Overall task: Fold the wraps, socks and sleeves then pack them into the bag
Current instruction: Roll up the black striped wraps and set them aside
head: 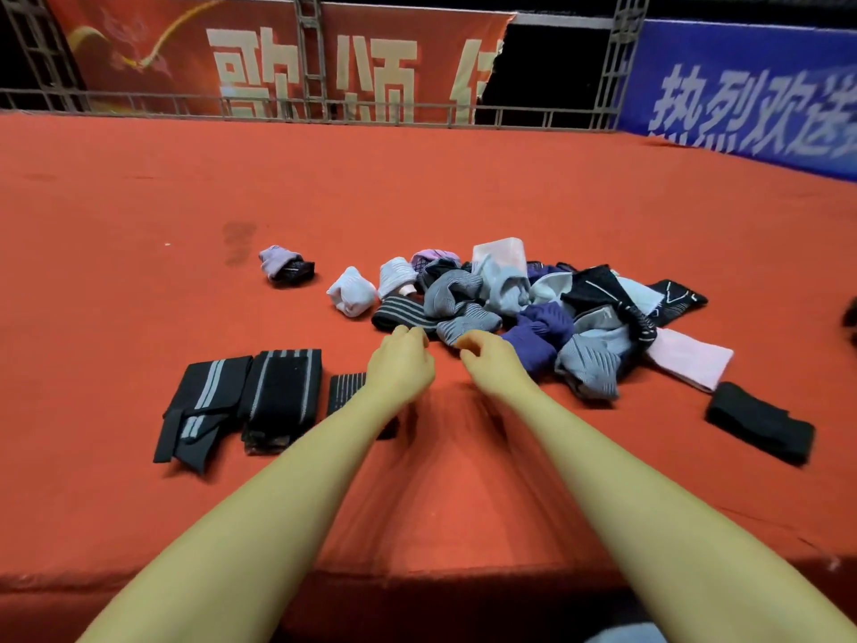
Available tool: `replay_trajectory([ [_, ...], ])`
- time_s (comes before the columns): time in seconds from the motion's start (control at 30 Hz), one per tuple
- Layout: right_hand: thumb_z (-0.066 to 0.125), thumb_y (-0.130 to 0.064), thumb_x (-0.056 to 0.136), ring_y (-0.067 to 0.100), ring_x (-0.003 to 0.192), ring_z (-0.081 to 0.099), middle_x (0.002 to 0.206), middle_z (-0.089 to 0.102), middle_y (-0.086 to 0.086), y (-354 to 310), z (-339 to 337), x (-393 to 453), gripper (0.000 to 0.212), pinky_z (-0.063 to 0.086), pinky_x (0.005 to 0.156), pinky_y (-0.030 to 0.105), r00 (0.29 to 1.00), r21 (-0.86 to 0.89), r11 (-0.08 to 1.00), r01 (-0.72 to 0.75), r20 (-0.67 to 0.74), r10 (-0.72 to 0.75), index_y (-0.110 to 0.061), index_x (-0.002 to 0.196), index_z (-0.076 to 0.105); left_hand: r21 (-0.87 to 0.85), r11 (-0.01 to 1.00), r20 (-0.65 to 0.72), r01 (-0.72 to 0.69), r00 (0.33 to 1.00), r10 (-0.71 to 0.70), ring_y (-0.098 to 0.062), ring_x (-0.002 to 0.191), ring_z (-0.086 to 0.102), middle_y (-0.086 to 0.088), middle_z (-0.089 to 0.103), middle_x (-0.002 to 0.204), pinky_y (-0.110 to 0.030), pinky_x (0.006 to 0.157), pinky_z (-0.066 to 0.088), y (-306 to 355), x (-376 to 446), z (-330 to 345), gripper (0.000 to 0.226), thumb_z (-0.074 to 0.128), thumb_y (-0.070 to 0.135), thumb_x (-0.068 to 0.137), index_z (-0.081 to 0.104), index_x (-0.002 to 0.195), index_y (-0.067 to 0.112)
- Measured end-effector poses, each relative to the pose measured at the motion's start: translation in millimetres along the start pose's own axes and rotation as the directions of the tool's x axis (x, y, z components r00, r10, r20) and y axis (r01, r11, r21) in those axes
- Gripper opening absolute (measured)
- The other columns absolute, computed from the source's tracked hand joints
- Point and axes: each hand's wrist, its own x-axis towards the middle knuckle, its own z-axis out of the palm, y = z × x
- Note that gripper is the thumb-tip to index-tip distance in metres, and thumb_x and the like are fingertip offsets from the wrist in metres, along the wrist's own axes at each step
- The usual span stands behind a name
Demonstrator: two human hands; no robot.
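**Both hands at the edge of the sock pile**

Red cloth covers the counter [139, 201], with red and blue banners behind. A mixed pile of socks and sleeves [533, 308] lies at one o'clock. Three folded black striped wraps [283, 396] sit at nine o'clock. Left hand [401, 364] and right hand [491, 364] reach side by side toward the pile's near edge, fingers loosely curled, holding nothing.

The work surface is a red-orange carpeted platform [417, 178]. A grey metal truss railing [324, 106] runs along its far edge. Behind it hang a red banner [259, 53] and a blue banner [742, 85], both with pale lettering.
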Motion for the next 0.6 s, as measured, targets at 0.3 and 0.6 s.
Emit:
replay_trajectory([
  [0.3,0.042,-0.007,0.091,0.023,0.130,0.039,0.139,0.049,0.003,4.7,23.4,78.9,0.044,0.024,0.105,0.036,0.949,-0.442,0.842,0.310,0.197,-0.247,-0.016,0.133,0.046,0.179,0.983,0.034,0.045,0.998,-0.052,-0.032,0.122,0.040,-0.011,0.046,0.131,-0.042,0.095,0.034,-32.4,81.9,9.3,0.037,0.047,0.010,0.086,0.048,0.123,0.009],
  [0.6,0.059,-0.021,0.073,0.022,0.097,0.057,0.104,0.062,-0.004,15.8,48.6,109.1,0.021,0.022,0.087,0.038,0.939,-0.870,0.389,0.304,0.204,-0.279,-0.028,0.089,0.072,0.230,0.971,0.143,0.068,0.984,-0.103,-0.037,0.120,0.040,-0.008,0.041,0.136,-0.047,0.094,0.036,-59.2,121.0,43.4,0.045,0.040,0.006,0.088,0.045,0.131,0.018],
])
